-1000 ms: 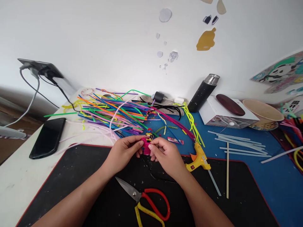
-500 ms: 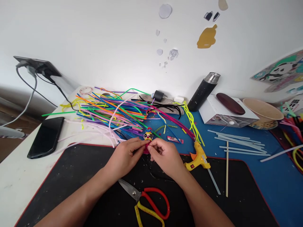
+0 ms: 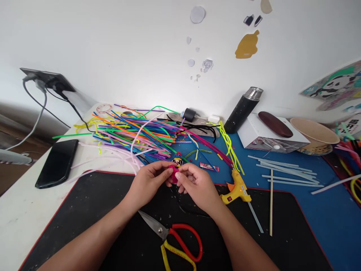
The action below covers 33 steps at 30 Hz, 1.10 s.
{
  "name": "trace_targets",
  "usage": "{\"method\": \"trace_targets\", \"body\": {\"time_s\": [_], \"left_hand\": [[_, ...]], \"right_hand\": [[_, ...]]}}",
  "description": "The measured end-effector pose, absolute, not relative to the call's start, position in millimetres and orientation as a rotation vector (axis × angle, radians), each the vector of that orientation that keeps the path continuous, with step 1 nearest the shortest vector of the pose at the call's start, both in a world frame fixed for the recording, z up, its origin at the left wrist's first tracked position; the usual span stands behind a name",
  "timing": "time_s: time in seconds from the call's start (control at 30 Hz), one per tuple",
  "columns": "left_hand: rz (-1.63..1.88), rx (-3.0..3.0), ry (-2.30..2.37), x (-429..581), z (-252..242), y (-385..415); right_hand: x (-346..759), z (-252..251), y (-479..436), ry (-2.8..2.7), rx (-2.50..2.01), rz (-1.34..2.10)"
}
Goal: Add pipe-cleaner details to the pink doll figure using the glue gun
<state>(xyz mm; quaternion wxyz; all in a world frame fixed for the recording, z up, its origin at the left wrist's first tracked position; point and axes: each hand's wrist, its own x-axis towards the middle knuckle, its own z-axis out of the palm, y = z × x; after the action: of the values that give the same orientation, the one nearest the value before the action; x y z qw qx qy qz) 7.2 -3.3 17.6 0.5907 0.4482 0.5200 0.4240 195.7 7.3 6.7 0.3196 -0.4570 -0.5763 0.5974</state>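
Between my two hands is a small clown-faced figure with a red and blue top and a magenta lower part. My left hand pinches the magenta part from the left, thumb and fingers closed on it. From the other side, my right hand grips the same magenta part with thumb and fingertips. The fingers cover some of the figure. Below the hands, scissors with red and yellow handles lie on the black mat.
Behind the hands lies a heap of coloured pipe cleaners. At right are a yellow glue gun, glue sticks, a wooden stick, a black flask and a white box. A phone lies at left.
The figure has tipped, so its face shows less and more of its magenta part faces me. My left fingers have shifted onto that part. The view has moved slightly.
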Motion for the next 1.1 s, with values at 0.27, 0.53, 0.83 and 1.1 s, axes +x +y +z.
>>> {"method": "trace_targets", "body": {"time_s": [0.27,0.53,0.83,1.1], "left_hand": [[1.022,1.019,1.219,11.4,16.1,-4.9],[0.981,1.322,1.320,9.9,10.6,-8.4],[0.840,1.748,1.278,4.9,10.7,-7.6],[0.834,1.759,1.251,10.0,9.8,-9.3]], "right_hand": [[195.0,2.3,7.5,-1.574,-1.235,1.473],[194.2,6.7,7.4,-1.649,-1.277,1.402],[194.2,5.1,7.4,-1.780,-1.317,1.358],[193.3,1.3,8.8,-1.642,-1.332,1.465]]}}
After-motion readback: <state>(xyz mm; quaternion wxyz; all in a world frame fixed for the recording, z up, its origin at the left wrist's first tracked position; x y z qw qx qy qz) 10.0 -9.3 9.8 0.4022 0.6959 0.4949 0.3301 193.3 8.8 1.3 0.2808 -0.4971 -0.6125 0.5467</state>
